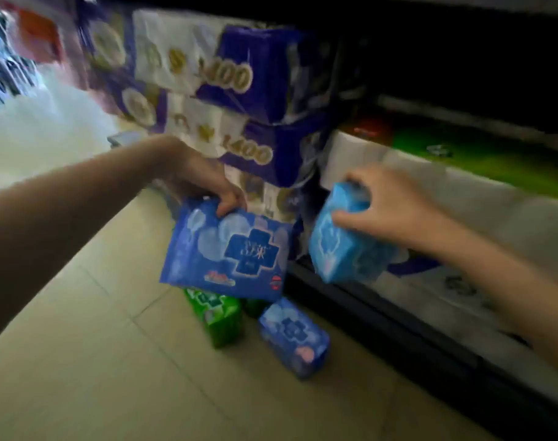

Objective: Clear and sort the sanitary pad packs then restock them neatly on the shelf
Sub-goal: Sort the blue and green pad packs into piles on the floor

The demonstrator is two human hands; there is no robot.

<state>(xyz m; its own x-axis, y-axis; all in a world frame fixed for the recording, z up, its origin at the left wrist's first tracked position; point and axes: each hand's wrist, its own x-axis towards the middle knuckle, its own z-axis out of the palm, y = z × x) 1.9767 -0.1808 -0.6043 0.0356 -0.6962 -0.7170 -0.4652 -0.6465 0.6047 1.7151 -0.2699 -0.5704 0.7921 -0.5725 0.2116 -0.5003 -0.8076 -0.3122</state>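
My left hand (201, 183) pinches the top edge of a flat dark blue pad pack (226, 253), which hangs above the floor. My right hand (389, 202) grips a light blue pad pack (341, 246) from above, held just in front of the low shelf (398, 316). On the floor below stand a green pad pack (217, 316) and a smaller blue pad pack (295, 337). A second green pack is mostly hidden behind the dark blue one.
Purple and white tissue roll packs (239, 100) are stacked at the shelf end. White paper packs (462, 198) fill the low shelf on the right, with a green pack (481, 154) behind. Beige tiled floor (112, 361) spreads to the left and front. The picture is motion-blurred.
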